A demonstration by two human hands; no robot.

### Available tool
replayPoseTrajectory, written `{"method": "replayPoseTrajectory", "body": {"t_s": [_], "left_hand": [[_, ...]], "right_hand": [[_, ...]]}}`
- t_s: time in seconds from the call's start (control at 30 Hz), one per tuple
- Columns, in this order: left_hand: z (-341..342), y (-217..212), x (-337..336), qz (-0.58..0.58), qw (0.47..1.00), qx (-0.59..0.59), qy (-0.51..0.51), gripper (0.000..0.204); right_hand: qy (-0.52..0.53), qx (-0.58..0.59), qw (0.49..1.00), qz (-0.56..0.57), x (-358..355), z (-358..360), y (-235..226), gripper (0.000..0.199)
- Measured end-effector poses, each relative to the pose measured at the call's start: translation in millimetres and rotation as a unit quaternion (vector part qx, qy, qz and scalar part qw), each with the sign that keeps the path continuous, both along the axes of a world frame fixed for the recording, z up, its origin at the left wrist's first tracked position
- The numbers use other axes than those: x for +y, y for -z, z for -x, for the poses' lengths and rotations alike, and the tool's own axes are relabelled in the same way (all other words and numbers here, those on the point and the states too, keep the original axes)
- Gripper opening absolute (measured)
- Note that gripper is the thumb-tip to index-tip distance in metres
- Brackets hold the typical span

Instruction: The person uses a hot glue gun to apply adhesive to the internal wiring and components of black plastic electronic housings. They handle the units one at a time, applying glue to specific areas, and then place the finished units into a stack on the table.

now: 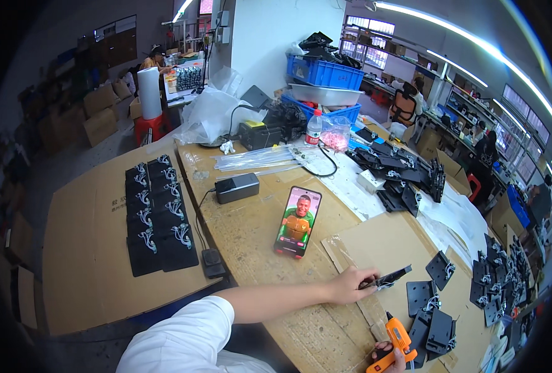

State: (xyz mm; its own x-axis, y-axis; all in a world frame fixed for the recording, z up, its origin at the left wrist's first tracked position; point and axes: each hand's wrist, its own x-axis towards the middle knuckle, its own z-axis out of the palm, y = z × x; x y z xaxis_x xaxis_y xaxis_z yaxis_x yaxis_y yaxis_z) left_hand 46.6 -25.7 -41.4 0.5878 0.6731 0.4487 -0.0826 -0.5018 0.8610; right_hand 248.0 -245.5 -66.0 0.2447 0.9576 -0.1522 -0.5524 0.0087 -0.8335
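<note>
My left arm reaches across the workbench, and my left hand [349,286] is closed on the edge of a black plastic panel [395,275], tilted up and seen nearly edge-on. Thin pale wires show along its underside. At the lower edge my right hand [399,362] wraps round the handle of an orange glue gun [400,334], its body pointing up and away from me. Several more black panels with wires [420,297] lie on the cardboard sheet [375,239] just right of both hands, some overlapping. The glue gun stands close beside the nearest of them.
A propped-up phone [298,222] with a lit screen stands mid-bench, near a black power adapter [237,188]. Clear glue sticks [254,158] and a bottle [314,128] lie farther back. Finished-looking rows of black panels [158,214] cover cardboard at left; more panels [500,273] lie right.
</note>
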Motion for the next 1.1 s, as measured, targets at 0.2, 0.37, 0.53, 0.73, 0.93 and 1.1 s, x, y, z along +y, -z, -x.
{"method": "replayPoseTrajectory", "body": {"t_s": [0.2,0.37,0.53,0.73,0.93,1.1], "left_hand": [[0,9,0,-0.038,0.999,0.028,-0.027,0.034],[1,11,0,0.044,0.998,0.027,-0.029,0.027],[3,10,-4,0.119,0.993,0.018,-0.005,0.028],[-6,13,-11,0.118,0.993,-0.015,0.004,0.030],[-2,10,-21,0.157,0.986,-0.029,0.044,0.029],[3,-2,-22,0.184,0.981,-0.010,0.060,0.030]], "right_hand": [[-0.019,-0.023,0.999,-0.011,-5,0,-4,0.066],[-0.032,0.004,0.999,-0.040,-2,0,-3,0.070],[-0.045,0.050,0.994,-0.084,1,-4,8,0.062],[0.058,0.005,0.995,-0.078,-5,13,3,0.044],[-0.027,-0.079,0.994,-0.072,-8,11,6,0.052],[-0.031,-0.088,0.993,-0.078,-8,10,6,0.054]]}}
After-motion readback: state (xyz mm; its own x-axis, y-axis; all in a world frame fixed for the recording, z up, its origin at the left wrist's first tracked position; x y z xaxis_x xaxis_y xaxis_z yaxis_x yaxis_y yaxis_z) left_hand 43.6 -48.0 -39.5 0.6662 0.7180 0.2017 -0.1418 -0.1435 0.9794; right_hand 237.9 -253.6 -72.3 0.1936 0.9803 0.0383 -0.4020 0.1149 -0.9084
